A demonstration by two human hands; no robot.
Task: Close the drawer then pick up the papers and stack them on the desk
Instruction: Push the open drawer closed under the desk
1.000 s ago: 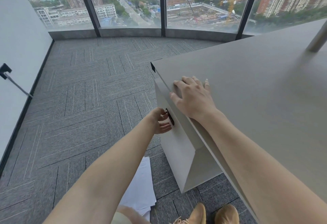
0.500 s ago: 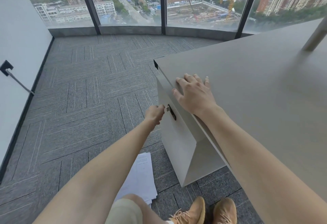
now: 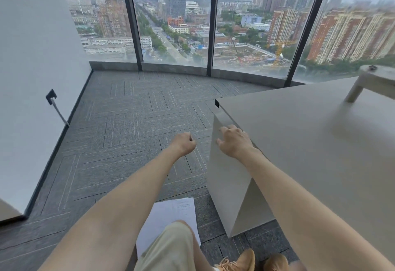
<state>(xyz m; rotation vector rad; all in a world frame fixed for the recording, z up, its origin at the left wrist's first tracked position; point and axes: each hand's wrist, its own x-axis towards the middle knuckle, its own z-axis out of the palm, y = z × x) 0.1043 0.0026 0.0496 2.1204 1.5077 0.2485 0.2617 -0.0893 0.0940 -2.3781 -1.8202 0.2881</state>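
Papers (image 3: pixel 171 217) lie below our loosely fisted, empty left hand (image 3: pixel 183 143); our right hand (image 3: pixel 234 141) spreads at the desk (image 3: pixel 310 142) edge.

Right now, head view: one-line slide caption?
Left hand fisted over carpet, right hand at desk edge; papers on floor.

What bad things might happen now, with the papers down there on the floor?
1. The papers lie on the carpet right by the shoes, partly hidden under the knee, so a step might crease them or make them slip.
2. Bending down for them beside the desk could mean a bump against its edge.
3. They look like loose sheets, so grabbing them in one go might scatter some.
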